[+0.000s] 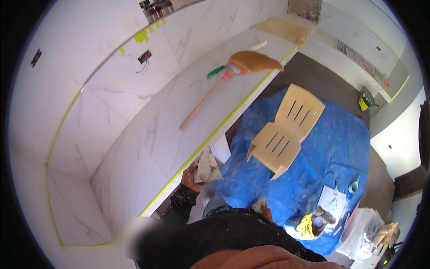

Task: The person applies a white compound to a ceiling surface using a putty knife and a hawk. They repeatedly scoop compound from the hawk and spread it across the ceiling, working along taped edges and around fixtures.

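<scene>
My left hand [191, 177] is closed around the edge of a flat, whitish plate smeared with plaster [207, 167], beside the front edge of the marble-look counter [156, 134]. Low in the middle, my right hand [267, 213] shows only in part past my dark, spattered sleeve. Its fingers look closed by a greyish, smeared thing [259, 204] whose kind I cannot make out. Yellow-green tape [215, 135] runs along the counter's front edge, close to the left hand.
On the counter lie a broom [255, 62] and a brown sheet [284, 31]. A beige plastic chair [281, 139] stands on a blue tarp [336, 139]. A yellow bag [305, 226], a white board [332, 201] and a cup [354, 185] sit lower right; a bucket [366, 99] stands farther back.
</scene>
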The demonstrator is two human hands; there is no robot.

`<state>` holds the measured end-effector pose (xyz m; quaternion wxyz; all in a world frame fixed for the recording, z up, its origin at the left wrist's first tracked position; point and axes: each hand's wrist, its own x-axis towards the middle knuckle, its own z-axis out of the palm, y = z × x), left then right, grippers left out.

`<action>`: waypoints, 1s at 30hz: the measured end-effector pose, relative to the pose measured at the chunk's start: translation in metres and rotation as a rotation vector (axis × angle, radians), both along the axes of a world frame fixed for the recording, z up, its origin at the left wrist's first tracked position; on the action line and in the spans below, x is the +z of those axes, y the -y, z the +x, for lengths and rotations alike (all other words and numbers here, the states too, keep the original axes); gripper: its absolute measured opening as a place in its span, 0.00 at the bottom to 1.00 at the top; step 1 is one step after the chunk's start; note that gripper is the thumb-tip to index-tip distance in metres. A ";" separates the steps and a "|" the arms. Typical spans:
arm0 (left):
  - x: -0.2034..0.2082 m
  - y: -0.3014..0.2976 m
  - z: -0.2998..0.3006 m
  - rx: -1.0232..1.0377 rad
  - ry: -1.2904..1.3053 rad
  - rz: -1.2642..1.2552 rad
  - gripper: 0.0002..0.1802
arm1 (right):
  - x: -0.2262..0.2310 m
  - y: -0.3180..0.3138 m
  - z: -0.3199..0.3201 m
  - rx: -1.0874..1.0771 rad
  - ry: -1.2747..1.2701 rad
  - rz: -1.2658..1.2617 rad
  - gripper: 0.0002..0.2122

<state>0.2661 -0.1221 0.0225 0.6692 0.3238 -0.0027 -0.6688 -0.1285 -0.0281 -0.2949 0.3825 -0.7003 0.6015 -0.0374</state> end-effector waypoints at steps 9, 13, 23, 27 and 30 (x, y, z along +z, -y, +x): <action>-0.004 0.070 -0.054 -0.008 0.068 0.009 0.22 | 0.000 0.092 -0.080 -0.209 0.197 -0.063 0.18; -0.003 0.118 -0.049 0.015 0.184 -0.054 0.27 | 0.032 0.123 -0.098 -0.325 0.151 -0.069 0.23; 0.045 0.222 -0.005 -0.086 0.392 -0.143 0.23 | 0.140 0.223 -0.073 -0.296 0.032 -0.060 0.30; 0.042 0.287 -0.002 -0.177 0.324 -0.310 0.24 | 0.181 0.265 -0.050 -0.463 0.598 0.058 0.16; 0.013 0.322 -0.021 -0.175 0.625 -0.396 0.24 | 0.239 0.297 -0.045 -0.529 0.766 -0.219 0.17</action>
